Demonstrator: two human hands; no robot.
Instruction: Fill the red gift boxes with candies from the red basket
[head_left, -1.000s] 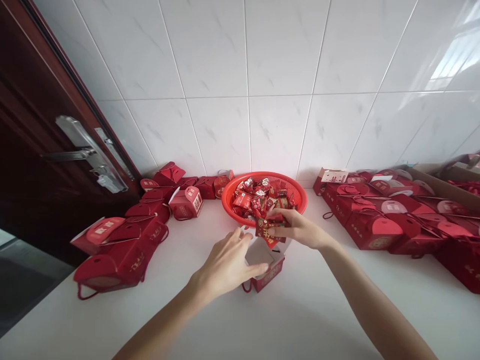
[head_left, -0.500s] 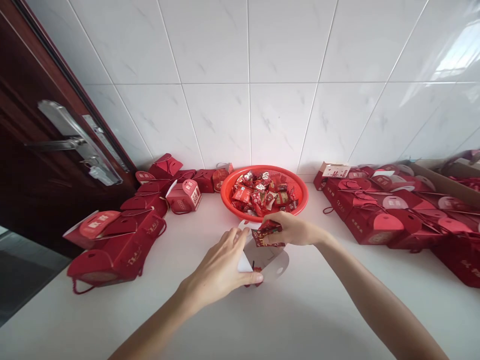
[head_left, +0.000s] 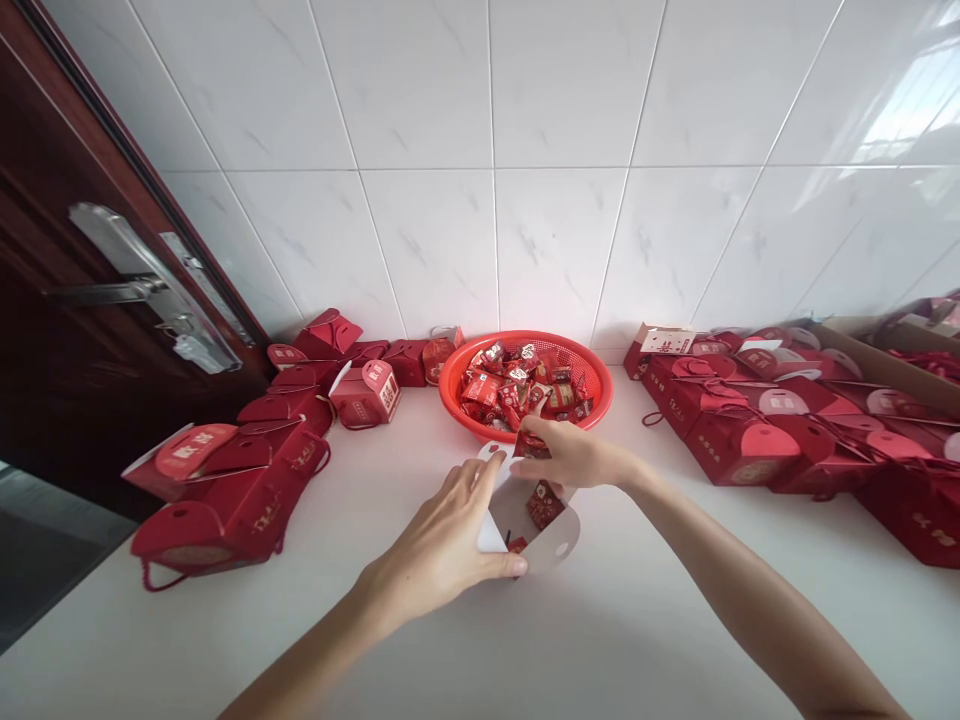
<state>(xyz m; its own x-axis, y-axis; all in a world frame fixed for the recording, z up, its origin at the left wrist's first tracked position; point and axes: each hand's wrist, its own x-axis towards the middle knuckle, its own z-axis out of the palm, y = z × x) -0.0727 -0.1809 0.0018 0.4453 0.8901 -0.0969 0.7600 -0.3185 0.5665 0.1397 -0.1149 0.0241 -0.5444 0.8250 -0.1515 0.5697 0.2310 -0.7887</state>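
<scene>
My left hand (head_left: 439, 535) grips the near-left side of an open gift box (head_left: 559, 540), its thumb at the front edge and its fingers along the back flap. The box shows a pale inside and stands on the white table. Inside it lies a dark red wrapped candy (head_left: 544, 505), with another bit of red at the near corner. Over the box's far side, my right hand (head_left: 574, 455) pinches a red candy packet (head_left: 529, 445). Just behind stands a red plastic basket (head_left: 452, 405) of wrapped candies (head_left: 514, 385).
Closed red gift boxes (head_left: 225, 500) line the left, and a small pink-red box (head_left: 366, 393) stands behind them. More red boxes (head_left: 739, 430) crowd the right, beside a cardboard carton (head_left: 877, 350). A tiled wall (head_left: 555, 250) rises behind; a dark door (head_left: 112, 300) is at left.
A dark red candy that was in my right hand now lies in the box. My right hand has shifted slightly left, holding another packet. My left hand keeps its grip.
</scene>
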